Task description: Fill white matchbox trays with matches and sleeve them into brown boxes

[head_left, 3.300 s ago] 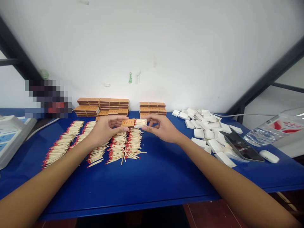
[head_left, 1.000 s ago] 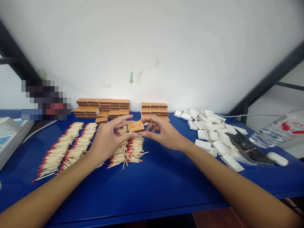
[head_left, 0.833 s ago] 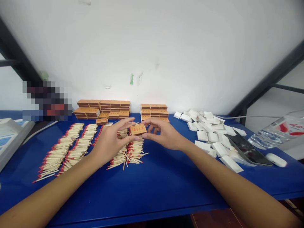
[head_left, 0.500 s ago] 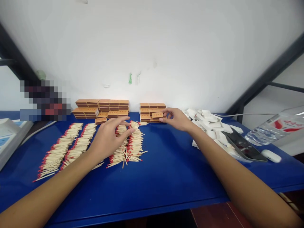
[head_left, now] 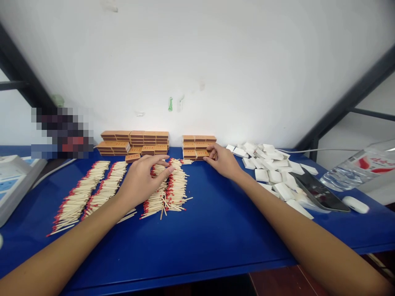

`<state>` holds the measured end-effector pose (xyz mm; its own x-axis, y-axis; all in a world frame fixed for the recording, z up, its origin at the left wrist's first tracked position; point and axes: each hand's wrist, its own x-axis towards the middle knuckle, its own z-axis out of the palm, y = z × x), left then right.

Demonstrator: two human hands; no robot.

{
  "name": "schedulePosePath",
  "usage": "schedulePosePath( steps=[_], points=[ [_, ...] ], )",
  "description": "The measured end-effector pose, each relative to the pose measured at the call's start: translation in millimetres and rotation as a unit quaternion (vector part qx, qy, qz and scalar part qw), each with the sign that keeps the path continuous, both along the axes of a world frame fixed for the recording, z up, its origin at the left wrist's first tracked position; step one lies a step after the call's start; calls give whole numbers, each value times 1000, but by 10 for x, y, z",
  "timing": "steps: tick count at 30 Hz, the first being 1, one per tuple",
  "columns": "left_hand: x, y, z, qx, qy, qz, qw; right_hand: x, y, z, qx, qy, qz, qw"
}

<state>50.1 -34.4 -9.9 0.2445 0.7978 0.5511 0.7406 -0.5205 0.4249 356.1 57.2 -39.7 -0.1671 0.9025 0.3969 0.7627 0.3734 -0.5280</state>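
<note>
A blue table [head_left: 197, 246] stands against the pale wall [head_left: 247, 82]. On its right, white trays [head_left: 273, 164] lie in a loose heap; on its left and middle run rows of red-tipped matches [head_left: 78, 191]. Behind them sits the wide left stack [head_left: 148, 139] of orange matchboxes, with the narrower right stack [head_left: 197, 144] beside it, a gap between. The left hand [head_left: 140, 177] hangs over the matches, its grip spread, thumb apart from fingers. The right hand [head_left: 224, 161] pinches one matchbox [head_left: 211, 153], partly hidden, at the right stack's front right end.
</note>
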Motion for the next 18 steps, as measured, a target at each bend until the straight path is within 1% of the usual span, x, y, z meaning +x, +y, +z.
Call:
schedulePosePath(
  steps=[3,5,7,9,11,12,13,15,18],
  points=[
    [-6,20,0,-9,5,9,1000,-52,-23,-20,14,-16,-11,1000],
    [-50,50,25,-8,22,21,999,-77,-29,-29,21,-25,-17,999],
    [-150,103,77,22,65,41,997,-91,-31,-28,24,-31,-23,999],
    [-310,182,145,64,133,89,985,-95,-37,-12,30,-34,-32,998],
    [-510,281,207,80,193,152,966,-94,-51,20,38,-38,-42,998],
    [-613,333,227,75,221,174,957,-94,-61,41,43,-40,-47,997],
    [-710,383,239,56,252,182,949,-93,-73,62,47,-41,-51,997],
    [-875,477,235,12,294,177,939,-93,-97,102,51,-43,-55,996],
    [-1033,595,179,-41,320,172,931,-95,-121,140,53,-43,-58,996]
  ],
)
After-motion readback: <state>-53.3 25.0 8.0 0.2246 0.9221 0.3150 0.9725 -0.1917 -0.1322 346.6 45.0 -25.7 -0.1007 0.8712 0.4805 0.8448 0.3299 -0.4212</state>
